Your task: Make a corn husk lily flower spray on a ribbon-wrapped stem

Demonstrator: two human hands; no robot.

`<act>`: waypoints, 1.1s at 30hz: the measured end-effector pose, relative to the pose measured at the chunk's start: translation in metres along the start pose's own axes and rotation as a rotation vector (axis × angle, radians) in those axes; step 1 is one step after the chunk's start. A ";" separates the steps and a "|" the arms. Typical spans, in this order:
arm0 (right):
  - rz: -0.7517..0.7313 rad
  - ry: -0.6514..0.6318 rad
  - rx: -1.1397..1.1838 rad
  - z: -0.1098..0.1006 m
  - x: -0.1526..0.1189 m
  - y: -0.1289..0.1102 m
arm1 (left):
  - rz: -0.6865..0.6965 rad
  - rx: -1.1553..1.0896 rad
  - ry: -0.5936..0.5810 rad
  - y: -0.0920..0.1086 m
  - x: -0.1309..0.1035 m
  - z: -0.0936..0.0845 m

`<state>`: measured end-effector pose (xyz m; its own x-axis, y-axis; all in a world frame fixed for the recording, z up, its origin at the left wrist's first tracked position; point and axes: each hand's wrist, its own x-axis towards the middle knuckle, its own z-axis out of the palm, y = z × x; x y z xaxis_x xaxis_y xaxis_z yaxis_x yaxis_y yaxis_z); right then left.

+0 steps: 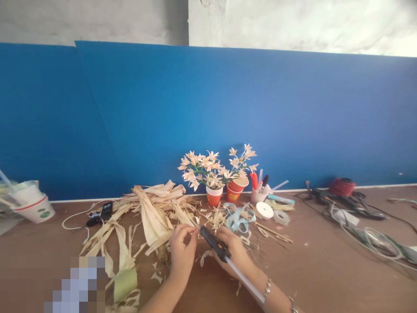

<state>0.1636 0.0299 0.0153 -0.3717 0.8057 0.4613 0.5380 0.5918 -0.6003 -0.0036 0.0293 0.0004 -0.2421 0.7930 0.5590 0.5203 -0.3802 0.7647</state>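
In my right hand (233, 248) is a black hot glue gun (215, 242), with a long whitish glue stick (244, 279) jutting from its rear toward my wrist. The nozzle points left, close to the fingertips of my left hand (183, 245). Thumb and forefinger of that hand are pinched together; what they hold is too small to make out. Just beyond it lies a heap of dried corn husks (156, 213). Behind both hands, pale husk-like flowers (205, 167) on green stems stand in a red paper cup (214, 198).
A second red cup (235, 191) with flowers stands beside the first. Around it are blue ribbon (241, 219), a white spool (264, 210), a tape roll (281, 217) and a pen cup (257, 195). Cables (368, 239) lie right, a paper bucket (35, 209) left. A blue panel (228, 108) closes the back.
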 end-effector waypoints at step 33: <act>0.151 -0.081 -0.248 -0.044 0.003 -0.013 | -0.046 -0.087 0.032 -0.011 0.001 0.001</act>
<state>0.1883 0.0237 0.0536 -0.3276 0.8893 0.3191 0.7563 0.4493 -0.4756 -0.0089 0.0348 -0.0080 -0.2906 0.7957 0.5314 0.4355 -0.3846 0.8139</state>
